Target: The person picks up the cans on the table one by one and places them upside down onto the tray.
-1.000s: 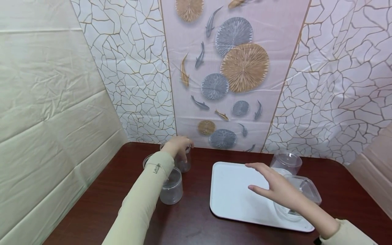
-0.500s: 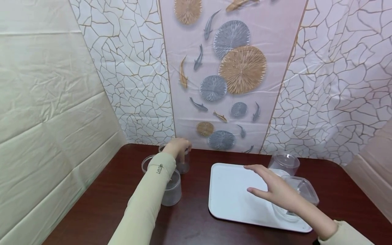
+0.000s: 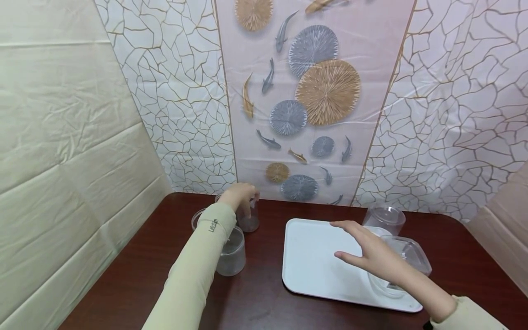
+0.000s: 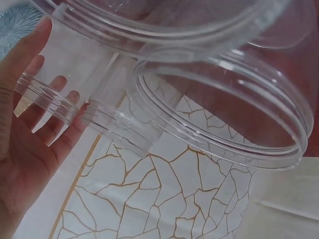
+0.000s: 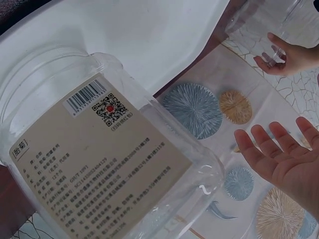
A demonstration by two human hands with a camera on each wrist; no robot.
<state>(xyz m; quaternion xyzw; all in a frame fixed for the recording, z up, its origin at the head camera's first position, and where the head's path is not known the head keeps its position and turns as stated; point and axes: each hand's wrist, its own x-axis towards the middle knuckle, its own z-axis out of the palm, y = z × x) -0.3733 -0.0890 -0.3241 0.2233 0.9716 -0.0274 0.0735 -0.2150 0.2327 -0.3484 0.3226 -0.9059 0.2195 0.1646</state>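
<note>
Here, a dark wooden table point(image 3: 264, 302) is seen from above, set against a patterned wall. At the far left, the left hand point(image 3: 239, 196) is closed over the top of a small clear jar point(image 3: 249, 219), its fingers curled down the sides; through the jar wall in the left wrist view, the fingers point(image 4: 42, 112) are seen wrapped round the threaded neck. Two more clear jars point(image 3: 232, 251) are crowded just beside it, one nearly hidden by the sleeve. If the held jar is lifted carelessly, a neighbour could be knocked over by the forearm, since the three stand so close together. The right hand point(image 3: 371, 254) is held flat and open, gripping nothing, above a white tray point(image 3: 313, 261). A labelled clear container point(image 3: 402, 263) lies tipped on the tray's right side, under the wrist, and could be nudged off the edge by that arm. Another clear jar point(image 3: 384, 219) stands behind the tray.
</note>
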